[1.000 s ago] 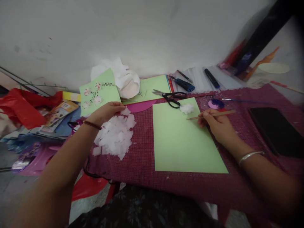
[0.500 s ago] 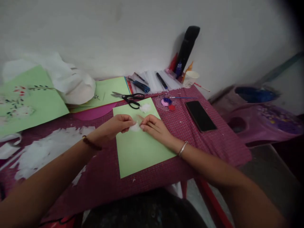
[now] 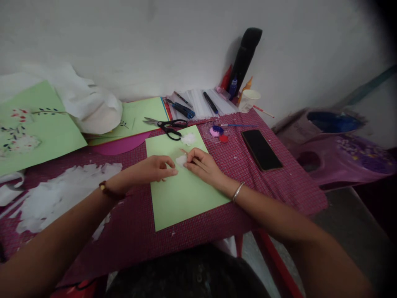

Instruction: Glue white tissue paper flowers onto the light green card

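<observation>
A light green sheet of paper [image 3: 173,207] lies in front of me, with a small white paper tuft [image 3: 188,138] near its top edge. Over the sheet, my right hand [image 3: 203,165] pinches a small piece of white paper [image 3: 180,160] at its fingertips. A thin brownish stick [image 3: 182,151] also pokes out by those fingers; I cannot make out its kind. My left hand [image 3: 159,167] hovers just left of the white piece, apart from it, thumb and forefinger loosely curled with a gap between them and nothing visible inside. Black-handled scissors [image 3: 169,127] rest beyond the sheet's top corner.
White paper scraps [image 3: 65,194] are heaped at left, below a decorated green sheet [image 3: 37,128]. To the right lie a phone [image 3: 262,149], paint blobs [image 3: 218,131] and a paintbrush [image 3: 238,125]. Pens, paint bottles and a paper cup [image 3: 250,98] stand or lie along the wall.
My left hand has let go of the white paper piece and drawn back slightly left and down. My right hand still holds the piece in nearly the same place.
</observation>
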`<state>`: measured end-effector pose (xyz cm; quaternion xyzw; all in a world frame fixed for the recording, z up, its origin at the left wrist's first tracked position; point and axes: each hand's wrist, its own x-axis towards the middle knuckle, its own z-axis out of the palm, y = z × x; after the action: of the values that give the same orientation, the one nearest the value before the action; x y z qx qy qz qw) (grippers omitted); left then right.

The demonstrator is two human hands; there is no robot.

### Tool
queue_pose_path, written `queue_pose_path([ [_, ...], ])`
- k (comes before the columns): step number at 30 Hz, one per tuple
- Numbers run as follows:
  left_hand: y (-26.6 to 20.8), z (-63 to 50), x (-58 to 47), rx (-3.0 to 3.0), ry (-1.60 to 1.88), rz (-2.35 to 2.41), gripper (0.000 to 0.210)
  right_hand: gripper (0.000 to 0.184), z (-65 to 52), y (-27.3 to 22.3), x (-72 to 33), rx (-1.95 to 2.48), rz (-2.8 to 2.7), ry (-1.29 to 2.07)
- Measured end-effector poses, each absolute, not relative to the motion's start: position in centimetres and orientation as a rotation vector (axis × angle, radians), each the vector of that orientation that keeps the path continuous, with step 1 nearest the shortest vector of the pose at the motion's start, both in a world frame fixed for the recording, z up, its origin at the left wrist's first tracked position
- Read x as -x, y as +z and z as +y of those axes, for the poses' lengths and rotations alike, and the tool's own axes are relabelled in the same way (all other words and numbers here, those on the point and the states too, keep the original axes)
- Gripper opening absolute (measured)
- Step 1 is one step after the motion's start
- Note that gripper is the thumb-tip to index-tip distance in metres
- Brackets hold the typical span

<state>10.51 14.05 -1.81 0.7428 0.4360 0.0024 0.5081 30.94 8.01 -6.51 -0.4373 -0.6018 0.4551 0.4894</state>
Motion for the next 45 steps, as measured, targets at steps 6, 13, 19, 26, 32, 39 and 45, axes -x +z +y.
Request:
queue_pose_path([
  [6,-2.0,15.0,-12.3,-2.069,0.299,1.115,0.043,0.014,8.0,-6.3,-30.9,1.062,-1.506,1.075],
  [13,-2.5,17.1,-13.2,-1.636,0.147,0.804,0.027,0.011,8.0,-6.5,-31.5,1.103,-1.58,0.954],
  [19,-2.9,19.3,-13.8,-1.567,0.311,0.807,0.018,0.008,8.4,-5.8,-32.6,1.151,-1.521,0.907],
  [26,-3.7,21.2,-14.7,-1.307,0.662,0.849,0.026,0.034,9.8,-6.2,-34.4,1.205,-1.274,0.894],
  [32,-5.2,22.1,-12.0,-1.365,0.579,0.807,0.024,0.045,10.0,-6.8,-34.6,1.252,-1.252,0.849],
  [39,-5.0,22.2,-13.4,-1.831,0.395,0.895,0.021,0.041,10.7,-7.3,-34.4,1.279,-1.31,0.889],
  [45,-6.3,22.2,-15.7,-1.99,0.521,1.044,0.015,0.034,10.9,-8.0,-34.8,1.307,-1.165,0.867],
])
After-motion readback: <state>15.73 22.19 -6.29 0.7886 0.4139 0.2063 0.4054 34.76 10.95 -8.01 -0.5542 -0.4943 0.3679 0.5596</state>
